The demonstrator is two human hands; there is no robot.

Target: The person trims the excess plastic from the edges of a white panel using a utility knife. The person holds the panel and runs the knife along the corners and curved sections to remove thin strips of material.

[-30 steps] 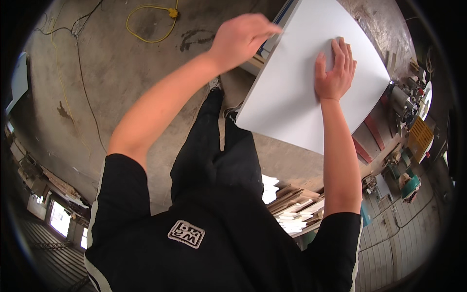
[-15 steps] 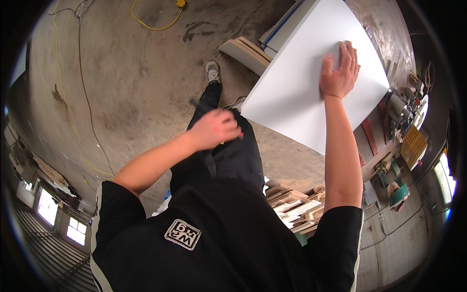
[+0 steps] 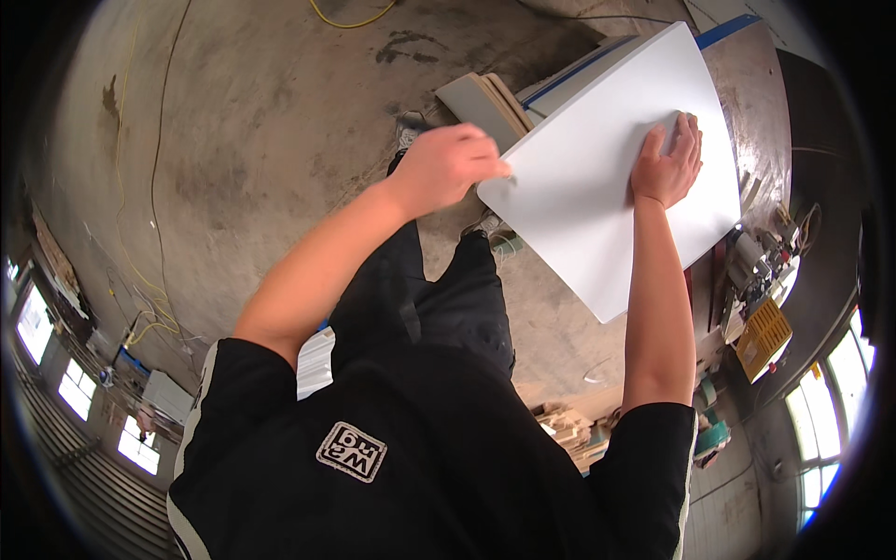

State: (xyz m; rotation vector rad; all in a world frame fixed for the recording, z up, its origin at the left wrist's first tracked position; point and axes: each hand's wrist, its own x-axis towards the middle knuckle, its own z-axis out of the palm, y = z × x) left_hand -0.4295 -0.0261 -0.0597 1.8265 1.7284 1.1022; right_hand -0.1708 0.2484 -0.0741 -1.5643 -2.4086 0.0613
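Note:
A large white panel lies in front of me to the right, its near corner pointing toward my legs. My right hand rests on top of it with fingers stretched and thumb apart, holding nothing. At the panel's left edge is my left hand, closed, with the fingertips by the corner. It is slightly blurred, and whatever its fingers pinch is too small or hidden to make out.
Thick board offcuts lean beside the panel's left side, with blue-edged sheets behind. Wood scraps are piled near my right side. A yellow crate and machinery stand at right. Cables cross the concrete floor.
My left hand has moved from over my thigh, up and forward to the panel's left edge. My right hand stays on the panel. The view has shifted a little.

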